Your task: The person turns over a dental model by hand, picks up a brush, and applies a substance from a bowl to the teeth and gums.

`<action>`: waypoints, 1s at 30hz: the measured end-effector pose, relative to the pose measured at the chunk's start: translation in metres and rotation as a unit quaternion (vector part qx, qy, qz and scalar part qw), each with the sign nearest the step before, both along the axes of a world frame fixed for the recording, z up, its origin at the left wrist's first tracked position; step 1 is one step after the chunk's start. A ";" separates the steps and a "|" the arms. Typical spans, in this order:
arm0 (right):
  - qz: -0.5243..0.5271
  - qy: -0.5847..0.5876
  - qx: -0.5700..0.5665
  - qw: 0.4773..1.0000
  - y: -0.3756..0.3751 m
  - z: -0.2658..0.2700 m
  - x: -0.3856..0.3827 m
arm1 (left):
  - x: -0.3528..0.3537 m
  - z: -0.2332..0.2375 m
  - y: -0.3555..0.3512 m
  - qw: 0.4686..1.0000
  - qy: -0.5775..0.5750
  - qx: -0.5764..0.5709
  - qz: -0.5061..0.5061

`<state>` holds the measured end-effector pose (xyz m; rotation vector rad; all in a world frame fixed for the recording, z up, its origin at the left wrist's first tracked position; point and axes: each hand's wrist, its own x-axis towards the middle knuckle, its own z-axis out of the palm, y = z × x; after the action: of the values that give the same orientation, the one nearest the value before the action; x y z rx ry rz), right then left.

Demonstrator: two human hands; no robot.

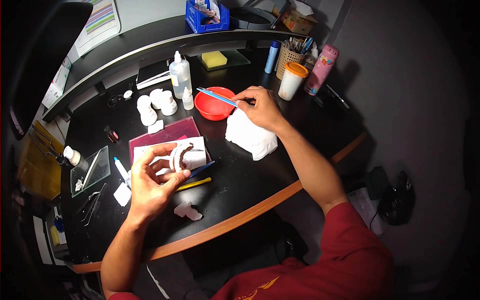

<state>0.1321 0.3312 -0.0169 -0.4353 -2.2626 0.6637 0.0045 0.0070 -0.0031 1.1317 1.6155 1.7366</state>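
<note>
My left hand (152, 187) holds a round white dental cast (179, 158) with a dark reddish-brown arch on its face, fingers wrapped round its edge. Beneath the cast lie a white pad (198, 143) and a dark red glass plate (165, 128). My right hand (257, 106) pinches a thin blue-handled tool (218, 97), its tip pointing left over a red bowl (214, 106). A crumpled white cloth (250, 136) lies just under my right hand. Below the pad are a yellow-handled tool (196, 184) and a crumpled tissue (188, 211).
White casts (146, 111), a clear bottle (181, 76) and a small dropper bottle (187, 99) stand behind the plate. At the back right are an orange-lidded cup (292, 81), a brush holder (289, 57) and a pink bottle (321, 70). Tweezers (96, 204) lie left.
</note>
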 end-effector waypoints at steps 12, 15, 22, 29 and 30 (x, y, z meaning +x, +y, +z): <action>-0.007 -0.008 -0.012 1.000 0.002 0.000 0.000 | -0.003 -0.001 -0.002 1.000 0.013 -0.022 -0.012; -0.017 -0.016 -0.003 1.000 0.006 0.002 0.003 | -0.002 0.000 -0.002 1.000 0.007 -0.020 -0.012; -0.038 0.130 -0.027 0.990 0.055 0.059 0.029 | 0.001 0.006 -0.003 1.000 -0.005 0.008 -0.010; -0.230 0.054 0.145 0.961 0.252 0.218 0.078 | 0.001 0.007 -0.007 0.999 -0.030 -0.015 -0.012; -0.272 0.019 0.179 0.945 0.249 0.229 0.074 | 0.000 0.006 -0.008 0.999 -0.034 -0.028 -0.010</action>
<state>0.2059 0.5802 0.2126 -0.8087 -2.0279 -0.0224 0.0046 -0.0013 0.0025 1.0495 1.5958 1.6881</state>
